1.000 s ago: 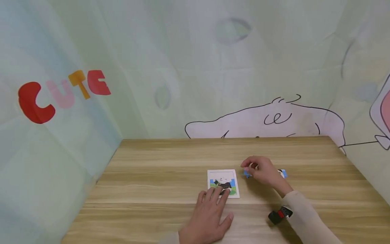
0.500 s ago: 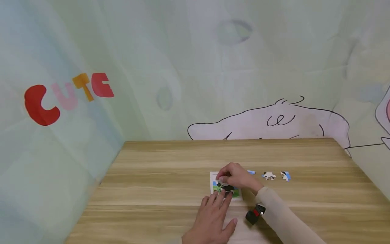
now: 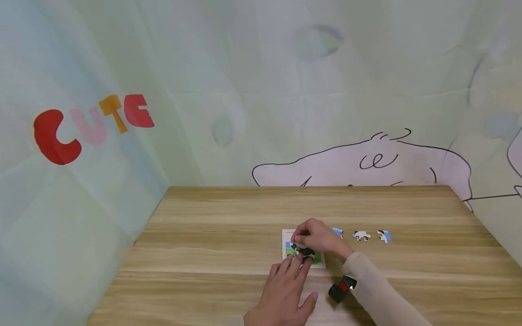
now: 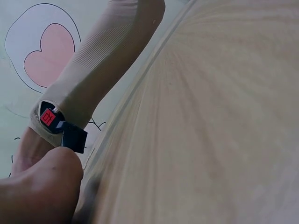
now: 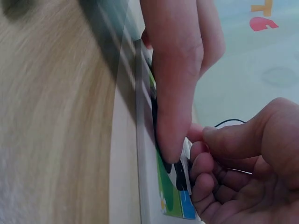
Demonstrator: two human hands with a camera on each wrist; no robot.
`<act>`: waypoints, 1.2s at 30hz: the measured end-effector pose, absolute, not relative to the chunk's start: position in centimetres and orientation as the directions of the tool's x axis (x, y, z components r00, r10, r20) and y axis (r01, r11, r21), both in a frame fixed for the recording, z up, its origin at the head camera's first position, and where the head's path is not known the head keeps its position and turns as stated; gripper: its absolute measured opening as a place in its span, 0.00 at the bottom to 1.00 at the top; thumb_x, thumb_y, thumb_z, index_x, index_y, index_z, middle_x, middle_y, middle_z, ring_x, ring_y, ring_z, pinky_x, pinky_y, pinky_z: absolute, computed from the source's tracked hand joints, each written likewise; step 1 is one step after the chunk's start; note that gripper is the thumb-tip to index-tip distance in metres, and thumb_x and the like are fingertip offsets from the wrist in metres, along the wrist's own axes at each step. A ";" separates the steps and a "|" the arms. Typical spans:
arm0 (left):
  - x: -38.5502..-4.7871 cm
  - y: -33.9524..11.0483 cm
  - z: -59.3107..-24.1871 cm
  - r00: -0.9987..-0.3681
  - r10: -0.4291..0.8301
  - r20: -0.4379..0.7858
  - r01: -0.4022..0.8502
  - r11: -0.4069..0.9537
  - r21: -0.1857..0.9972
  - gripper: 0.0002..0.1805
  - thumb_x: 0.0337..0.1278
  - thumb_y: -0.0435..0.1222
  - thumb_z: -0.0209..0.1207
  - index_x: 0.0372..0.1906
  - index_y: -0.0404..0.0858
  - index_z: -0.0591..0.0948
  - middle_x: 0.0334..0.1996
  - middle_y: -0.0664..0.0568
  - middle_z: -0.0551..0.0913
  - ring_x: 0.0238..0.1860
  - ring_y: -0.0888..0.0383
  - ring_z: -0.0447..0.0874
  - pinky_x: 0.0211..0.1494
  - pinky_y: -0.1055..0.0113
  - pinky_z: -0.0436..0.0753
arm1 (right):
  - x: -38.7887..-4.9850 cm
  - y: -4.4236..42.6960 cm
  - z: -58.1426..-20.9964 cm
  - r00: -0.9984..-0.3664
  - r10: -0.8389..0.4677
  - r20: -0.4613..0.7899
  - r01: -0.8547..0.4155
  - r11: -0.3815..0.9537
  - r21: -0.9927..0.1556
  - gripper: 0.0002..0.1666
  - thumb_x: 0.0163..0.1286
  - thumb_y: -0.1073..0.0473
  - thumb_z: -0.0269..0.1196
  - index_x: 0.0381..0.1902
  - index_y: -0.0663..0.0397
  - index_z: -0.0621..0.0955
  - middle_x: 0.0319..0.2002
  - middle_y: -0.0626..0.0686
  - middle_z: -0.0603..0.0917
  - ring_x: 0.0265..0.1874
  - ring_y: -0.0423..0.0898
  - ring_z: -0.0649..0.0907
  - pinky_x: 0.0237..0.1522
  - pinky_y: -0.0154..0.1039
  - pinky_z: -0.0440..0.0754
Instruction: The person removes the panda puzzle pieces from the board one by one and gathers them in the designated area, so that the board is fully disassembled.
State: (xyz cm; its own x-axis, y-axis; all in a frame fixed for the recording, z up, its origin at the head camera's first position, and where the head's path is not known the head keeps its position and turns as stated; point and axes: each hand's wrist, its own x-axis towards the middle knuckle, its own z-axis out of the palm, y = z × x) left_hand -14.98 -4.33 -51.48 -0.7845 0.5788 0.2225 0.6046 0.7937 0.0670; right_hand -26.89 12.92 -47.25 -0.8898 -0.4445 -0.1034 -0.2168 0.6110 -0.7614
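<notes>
A small jigsaw puzzle board (image 3: 285, 260) with a white border and a black-and-white animal on green and blue lies on the table. My left hand (image 3: 280, 292) rests on its near edge, fingers straight and spread, fingertips on the picture. Over the upper part of the picture my right hand (image 3: 321, 238) pinches a jigsaw piece (image 5: 188, 148) between thumb and fingers. Only a pale edge of that piece shows in the right wrist view, mostly behind fingers. There, a left finger (image 5: 176, 93) presses the picture beside the right hand's curled fingers.
Right of the board, loose jigsaw pieces lie in a row: one partly behind the right hand (image 3: 337, 232), a middle one (image 3: 361, 235) and an outer one (image 3: 384, 236). A black wrist camera (image 3: 339, 290) is strapped to the right sleeve. A printed curtain (image 3: 204, 90) hangs beyond the wooden table (image 3: 195, 244).
My right hand has moved left from the loose pieces to the board, carrying a jigsaw piece, and has stayed there over the last half second. The left hand still rests on the board.
</notes>
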 end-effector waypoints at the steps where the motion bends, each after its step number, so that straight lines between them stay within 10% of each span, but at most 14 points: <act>1: -15.0 -4.4 -51.5 -0.782 0.580 0.226 0.606 0.793 0.064 0.38 0.78 0.61 0.47 0.80 0.44 0.71 0.76 0.47 0.76 0.74 0.48 0.74 0.61 0.54 0.76 | -26.9 12.9 -47.2 -0.891 -0.441 -0.108 -0.209 0.610 -0.765 0.11 0.76 0.66 0.63 0.38 0.54 0.91 0.36 0.49 0.90 0.36 0.42 0.81 0.45 0.39 0.80; 36: -14.9 -4.1 -51.4 -0.797 0.557 0.233 0.587 0.805 0.085 0.41 0.71 0.61 0.53 0.81 0.45 0.69 0.80 0.50 0.72 0.73 0.49 0.76 0.61 0.52 0.77 | -26.7 13.4 -46.9 -0.853 -0.508 -0.122 -0.133 0.437 -0.890 0.03 0.71 0.69 0.68 0.41 0.64 0.86 0.34 0.53 0.87 0.35 0.42 0.82 0.43 0.38 0.81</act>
